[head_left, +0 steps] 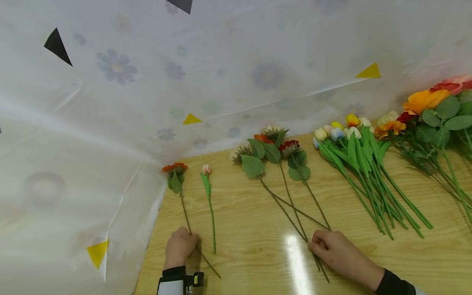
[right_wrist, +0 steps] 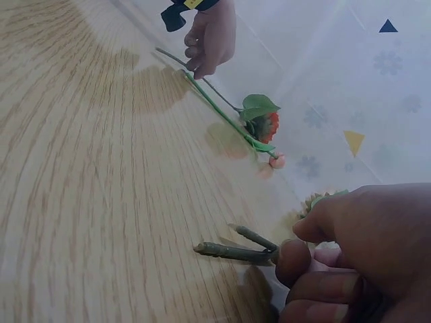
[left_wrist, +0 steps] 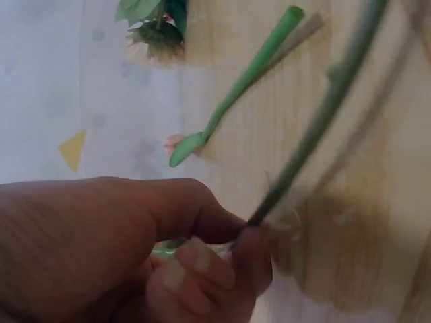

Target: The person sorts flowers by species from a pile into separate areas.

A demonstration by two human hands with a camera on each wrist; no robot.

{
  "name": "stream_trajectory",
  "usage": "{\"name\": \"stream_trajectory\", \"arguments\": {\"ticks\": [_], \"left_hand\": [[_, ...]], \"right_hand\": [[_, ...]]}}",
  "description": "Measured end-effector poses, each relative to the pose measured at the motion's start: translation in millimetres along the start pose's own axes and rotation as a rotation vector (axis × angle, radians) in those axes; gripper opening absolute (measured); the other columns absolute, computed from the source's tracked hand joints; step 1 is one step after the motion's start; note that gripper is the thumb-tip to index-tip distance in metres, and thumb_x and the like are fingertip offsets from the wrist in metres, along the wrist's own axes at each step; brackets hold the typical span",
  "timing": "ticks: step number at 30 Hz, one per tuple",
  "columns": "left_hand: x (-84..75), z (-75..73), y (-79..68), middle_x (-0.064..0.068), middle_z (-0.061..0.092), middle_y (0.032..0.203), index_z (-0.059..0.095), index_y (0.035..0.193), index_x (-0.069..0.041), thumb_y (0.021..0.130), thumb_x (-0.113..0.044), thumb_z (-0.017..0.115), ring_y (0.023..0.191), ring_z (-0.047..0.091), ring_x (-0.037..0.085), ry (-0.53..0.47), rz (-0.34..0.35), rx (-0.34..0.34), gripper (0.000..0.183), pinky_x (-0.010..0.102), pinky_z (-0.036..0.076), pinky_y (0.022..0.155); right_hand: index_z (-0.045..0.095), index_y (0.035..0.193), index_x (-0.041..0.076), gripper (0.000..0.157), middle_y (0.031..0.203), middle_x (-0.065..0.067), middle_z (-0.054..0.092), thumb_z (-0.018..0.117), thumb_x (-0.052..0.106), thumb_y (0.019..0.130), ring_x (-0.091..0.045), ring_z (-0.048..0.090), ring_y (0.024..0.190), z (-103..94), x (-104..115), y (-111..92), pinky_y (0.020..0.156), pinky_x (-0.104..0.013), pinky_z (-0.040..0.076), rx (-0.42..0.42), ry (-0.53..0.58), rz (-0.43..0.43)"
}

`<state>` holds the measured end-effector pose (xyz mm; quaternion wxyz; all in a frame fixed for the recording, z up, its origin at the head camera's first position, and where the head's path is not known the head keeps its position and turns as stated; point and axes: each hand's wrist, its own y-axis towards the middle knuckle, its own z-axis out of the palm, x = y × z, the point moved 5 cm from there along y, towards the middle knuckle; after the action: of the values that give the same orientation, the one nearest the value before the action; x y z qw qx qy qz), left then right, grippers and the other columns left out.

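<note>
My left hand [head_left: 180, 248] pinches the stem of an orange-red artificial flower [head_left: 175, 169] at the table's left side. In the left wrist view that green stem [left_wrist: 316, 128] rises from between thumb and forefinger. A pink tulip [head_left: 207, 169] with a thin green stem lies just right of it. Around the middle, my right hand [head_left: 337, 252] pinches crossing stems near their lower ends; they belong to several flowers with cream, orange and dark red heads [head_left: 289, 146]. Two cut stem ends [right_wrist: 232, 252] stick out past my right fingertips in the right wrist view.
To the right lies a bunch of tulips [head_left: 363, 164] in several colours. Beyond it are larger flowers, among them an orange bloom [head_left: 424, 101] with broad leaves. A pale flower-print sheet [head_left: 221, 61] hangs along the back and left of the wooden table [head_left: 247, 262].
</note>
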<state>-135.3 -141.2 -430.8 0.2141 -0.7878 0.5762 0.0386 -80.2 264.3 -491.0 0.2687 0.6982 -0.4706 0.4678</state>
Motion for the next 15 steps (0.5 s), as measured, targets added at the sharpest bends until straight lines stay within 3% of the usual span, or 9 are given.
{"name": "stream_trajectory", "arguments": {"ticks": [2, 4, 7, 10, 15], "left_hand": [[-1.6, -0.5, 0.9, -0.004, 0.038, 0.042, 0.044, 0.052, -0.015, 0.096, -0.014, 0.052, 0.038, 0.036, 0.011, -0.059, 0.030, 0.010, 0.045, 0.024, 0.029, 0.042], [-6.4, -2.6, 0.6, -0.002, 0.047, 0.048, 0.053, 0.060, -0.011, 0.100, -0.014, 0.050, 0.041, 0.041, 0.011, -0.138, 0.075, 0.011, 0.041, 0.025, 0.033, 0.042], [-17.9, -7.3, -2.3, 0.010, 0.062, 0.069, 0.065, 0.086, -0.001, 0.104, -0.016, 0.050, 0.050, 0.055, 0.018, -0.315, 0.121, 0.007, 0.027, 0.027, 0.044, 0.046], [-36.7, -11.9, -9.6, 0.019, 0.068, 0.090, 0.064, 0.110, 0.002, 0.103, -0.018, 0.055, 0.061, 0.064, 0.028, -0.492, 0.172, -0.009, 0.023, 0.029, 0.052, 0.049], [-82.4, -10.4, -26.5, 0.018, 0.070, 0.092, 0.065, 0.106, -0.006, 0.100, -0.024, 0.061, 0.059, 0.064, 0.026, -0.612, 0.321, 0.018, 0.020, 0.037, 0.055, 0.049]], "right_hand": [[0.064, 0.084, 0.013, 0.024, 0.056, 0.014, 0.042, 0.058, 0.028, 0.101, 0.002, 0.034, 0.046, 0.5, 0, 0, 0.046, -0.019, 0.033, 0.000, 0.000, 0.001], [0.064, 0.084, 0.014, 0.023, 0.056, 0.014, 0.041, 0.058, 0.029, 0.102, 0.002, 0.034, 0.046, 0.8, -1, 0, 0.046, -0.019, 0.033, -0.007, -0.010, 0.000], [0.063, 0.083, 0.015, 0.023, 0.056, 0.015, 0.039, 0.058, 0.028, 0.102, 0.003, 0.032, 0.047, 0.8, 0, 0, 0.047, -0.019, 0.032, -0.026, -0.027, -0.004], [0.062, 0.083, 0.017, 0.022, 0.057, 0.016, 0.038, 0.057, 0.027, 0.102, 0.004, 0.031, 0.048, 0.3, 5, -1, 0.047, -0.018, 0.032, -0.062, -0.049, -0.025], [0.065, 0.088, 0.018, 0.018, 0.058, 0.017, 0.038, 0.056, 0.026, 0.103, 0.006, 0.030, 0.049, 0.0, 22, -1, 0.046, -0.018, 0.034, -0.130, -0.049, -0.113]]}}
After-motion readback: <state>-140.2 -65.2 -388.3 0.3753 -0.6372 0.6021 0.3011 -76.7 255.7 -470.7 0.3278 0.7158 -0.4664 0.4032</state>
